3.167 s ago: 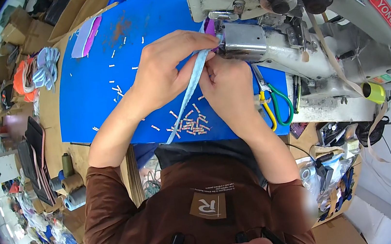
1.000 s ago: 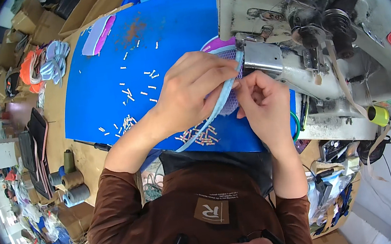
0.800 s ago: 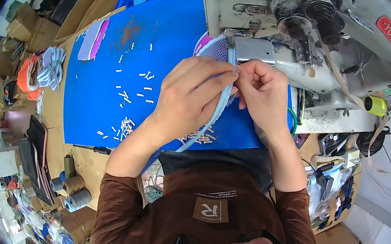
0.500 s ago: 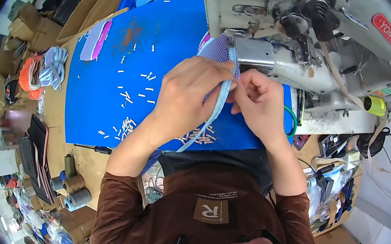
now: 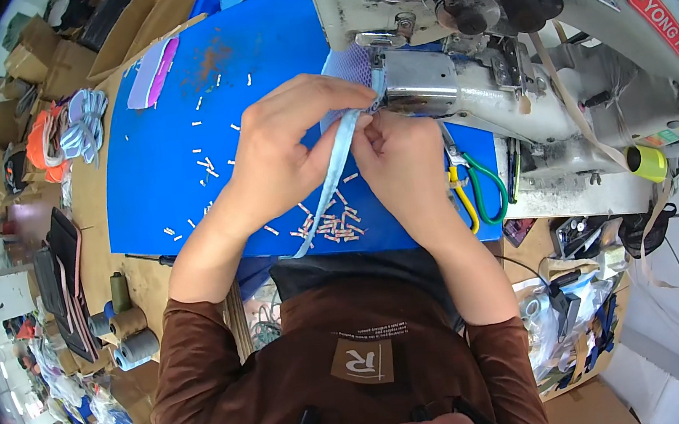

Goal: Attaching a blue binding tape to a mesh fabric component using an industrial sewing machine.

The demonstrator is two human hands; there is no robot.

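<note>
1. Head view: the left hand (image 5: 284, 138) pinched the light-blue strip (image 5: 337, 167) beside the sewing machine (image 5: 423, 79).
2. The right hand (image 5: 401, 149) curled its fingers against the strip; whether they gripped, I couldn't tell.

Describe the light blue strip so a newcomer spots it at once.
Start at the sewing machine, upper right. Beside its metal arm, the left hand and right hand meet; the light blue strip slants from them toward the near edge of the blue tabletop. Unlike the small scraps nearby, it is one long band.
</note>
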